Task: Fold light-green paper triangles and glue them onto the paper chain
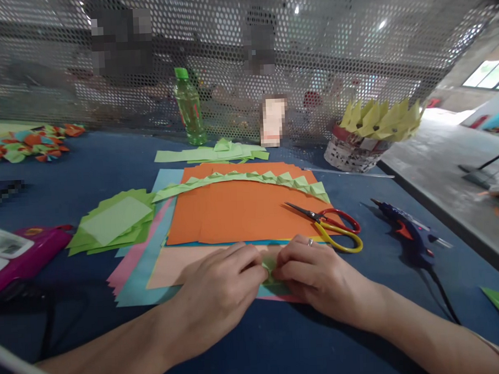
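Note:
Between my hands is a small piece of green paper (269,270), mostly hidden by the fingers. My left hand (231,279) pinches its left side. On its right side my right hand (313,269), with a ring on one finger, is closed as well. Both are over the front of a stack of coloured paper, with a peach sheet (170,267) below and orange sheets (238,212) beyond. A pleated green paper strip (241,178) curves across the orange sheets. Scissors (334,226) with one red and one yellow handle lie on the right side of the stack.
Left are green paper squares (118,219) and a magenta device (33,254). A glue gun (406,230) with its cord lies right. Farther back stand a green bottle (189,109), green strips (207,154) and a basket (349,149) with yellow paper points, before a perforated metal screen (227,44).

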`<state>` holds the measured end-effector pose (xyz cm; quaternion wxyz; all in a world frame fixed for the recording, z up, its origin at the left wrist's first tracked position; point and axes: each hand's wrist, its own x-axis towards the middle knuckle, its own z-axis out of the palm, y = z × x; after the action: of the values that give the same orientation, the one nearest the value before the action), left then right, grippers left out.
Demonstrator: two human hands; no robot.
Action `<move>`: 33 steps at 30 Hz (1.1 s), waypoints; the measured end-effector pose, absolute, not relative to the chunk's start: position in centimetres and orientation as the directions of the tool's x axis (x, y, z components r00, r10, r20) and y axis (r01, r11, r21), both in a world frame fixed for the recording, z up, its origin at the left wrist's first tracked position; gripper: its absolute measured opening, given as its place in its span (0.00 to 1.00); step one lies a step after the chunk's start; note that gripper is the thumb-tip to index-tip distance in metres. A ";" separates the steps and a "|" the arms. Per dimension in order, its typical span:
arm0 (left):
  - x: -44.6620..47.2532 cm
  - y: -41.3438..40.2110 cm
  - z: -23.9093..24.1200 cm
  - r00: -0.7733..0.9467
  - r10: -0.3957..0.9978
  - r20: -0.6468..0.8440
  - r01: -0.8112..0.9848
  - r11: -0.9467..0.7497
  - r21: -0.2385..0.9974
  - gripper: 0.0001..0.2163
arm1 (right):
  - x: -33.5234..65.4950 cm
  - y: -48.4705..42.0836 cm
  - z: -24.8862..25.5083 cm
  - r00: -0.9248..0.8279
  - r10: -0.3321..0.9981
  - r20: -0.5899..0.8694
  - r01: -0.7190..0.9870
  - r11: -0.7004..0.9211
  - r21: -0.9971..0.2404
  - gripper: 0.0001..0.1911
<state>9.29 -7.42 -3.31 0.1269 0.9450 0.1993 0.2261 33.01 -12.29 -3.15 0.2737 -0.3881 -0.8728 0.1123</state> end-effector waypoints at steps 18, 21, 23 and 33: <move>9.3 -7.4 -2.9 0.849 0.421 0.319 0.333 -0.896 0.294 0.12 | 32.9 -12.3 -2.7 -0.588 0.714 0.380 0.638 0.698 -0.325 0.12; 9.2 -7.5 -2.9 0.856 0.412 0.312 0.329 -0.900 0.285 0.11 | 32.8 -12.4 -2.5 -0.599 0.707 0.376 0.645 0.705 -0.296 0.14; 9.0 -7.6 -2.9 0.861 0.404 0.309 0.325 -0.904 0.277 0.10 | 32.8 -12.5 -2.4 -0.608 0.701 0.372 0.651 0.709 -0.272 0.15; 9.2 -7.0 -3.4 0.826 0.420 0.375 0.327 -0.900 0.288 0.10 | 32.7 -12.3 -3.0 -0.473 0.785 0.401 0.662 0.616 -0.426 0.10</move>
<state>9.21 -7.03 -3.37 0.1059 0.9497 0.1965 0.2195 32.68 -12.30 -3.01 0.2881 -0.4249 -0.8516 0.1062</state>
